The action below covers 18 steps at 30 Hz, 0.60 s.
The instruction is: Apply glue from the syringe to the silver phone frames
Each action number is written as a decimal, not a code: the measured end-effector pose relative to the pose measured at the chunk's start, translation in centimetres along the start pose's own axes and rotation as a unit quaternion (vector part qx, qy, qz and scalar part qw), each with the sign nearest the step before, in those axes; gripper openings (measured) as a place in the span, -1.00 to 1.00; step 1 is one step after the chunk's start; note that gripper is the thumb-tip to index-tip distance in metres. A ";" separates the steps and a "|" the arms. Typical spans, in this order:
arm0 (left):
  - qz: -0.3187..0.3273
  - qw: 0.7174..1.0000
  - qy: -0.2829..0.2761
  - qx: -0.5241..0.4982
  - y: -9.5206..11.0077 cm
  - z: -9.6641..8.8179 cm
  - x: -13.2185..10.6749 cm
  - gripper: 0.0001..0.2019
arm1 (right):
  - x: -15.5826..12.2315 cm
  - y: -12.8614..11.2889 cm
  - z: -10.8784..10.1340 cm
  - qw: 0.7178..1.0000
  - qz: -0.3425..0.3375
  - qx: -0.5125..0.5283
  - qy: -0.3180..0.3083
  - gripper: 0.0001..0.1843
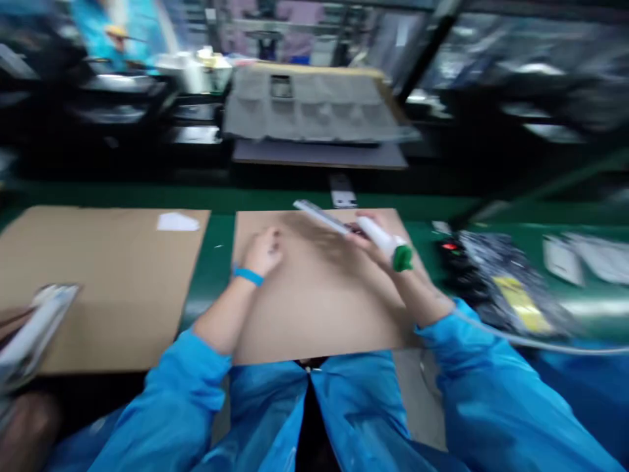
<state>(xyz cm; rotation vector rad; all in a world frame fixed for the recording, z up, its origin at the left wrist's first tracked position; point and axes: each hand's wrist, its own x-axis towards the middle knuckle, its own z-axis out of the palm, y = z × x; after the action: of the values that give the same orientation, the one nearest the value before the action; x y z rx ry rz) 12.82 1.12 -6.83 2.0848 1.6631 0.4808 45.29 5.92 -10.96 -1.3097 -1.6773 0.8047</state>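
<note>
Nearest, I see blue smock sleeves (pixel 171 406); the left hand (pixel 263 252) lies open on flat tan cardboard (pixel 319 308), while the right hand (pixel 381 259) clenches a white, green-capped tube (pixel 378 235).

Green desk (pixel 216 288): left, cardboard sheet (pixel 98 288) with white paper scrap (pixel 177 222) on it. Right, black power strip (pixel 455 262) with red switch, beside dark plastic bag (pixel 511 282), yellow label (pixel 521 303). Far, grey moulded pulp tray (pixel 314 105), probably on dark board (pixel 319 154); blurred.

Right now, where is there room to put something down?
The left cardboard sheet has room below the white paper scrap. The middle cardboard sheet has room below the left hand and the right hand, which holds a green-capped white tube. Crowded on the right: a black device and plastic bags.
</note>
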 end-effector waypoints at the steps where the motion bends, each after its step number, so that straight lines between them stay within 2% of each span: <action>1: -0.006 1.000 0.012 -0.013 0.0 -0.4 0.4 -0.55 | -2.2 -0.2 -1.7 1.000 -0.006 -0.011 -0.012 -0.34; 3: -0.021 0.999 0.022 -0.037 0.2 -0.8 1.8 -0.53 | -5.6 -0.8 -3.6 0.998 -0.031 -0.024 -0.056 -0.25; 5: -0.034 0.997 0.040 -0.058 0.9 -0.4 3.5 -0.61 | -6.7 -0.7 -4.2 0.991 -0.059 -0.028 -0.120 -0.08; 7: -0.034 0.996 0.036 -0.071 2.0 0.4 4.7 -0.72 | -5.7 0.0 -4.3 0.965 -0.132 -0.019 -0.225 -0.09; 9: -0.049 0.996 0.002 -0.081 2.9 1.2 5.3 -0.74 | -3.5 1.0 -4.2 0.939 -0.201 -0.042 -0.276 -0.17; 11: -0.065 0.993 -0.037 -0.093 3.0 1.9 5.5 -0.74 | -1.0 1.7 -3.8 0.933 -0.216 -0.082 -0.276 -0.30; 13: -0.087 0.987 -0.050 -0.128 2.2 2.5 5.6 -0.71 | 1.3 1.8 -2.9 0.937 -0.216 -0.103 -0.254 -0.38; 16: -0.101 0.978 -0.062 -0.169 -0.5 3.4 6.1 -0.58 | 3.7 1.8 -0.8 0.945 -0.211 -0.109 -0.227 -0.43; 18: -0.070 0.987 -0.051 -0.135 -2.6 4.1 6.5 -0.52 | 4.6 2.0 0.6 0.940 -0.225 -0.112 -0.229 -0.48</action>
<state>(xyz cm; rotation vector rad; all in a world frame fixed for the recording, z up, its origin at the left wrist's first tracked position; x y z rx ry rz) 14.27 7.43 -11.67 1.7558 1.5766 0.5134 45.16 10.88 -11.91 -0.8533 -2.3868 0.6835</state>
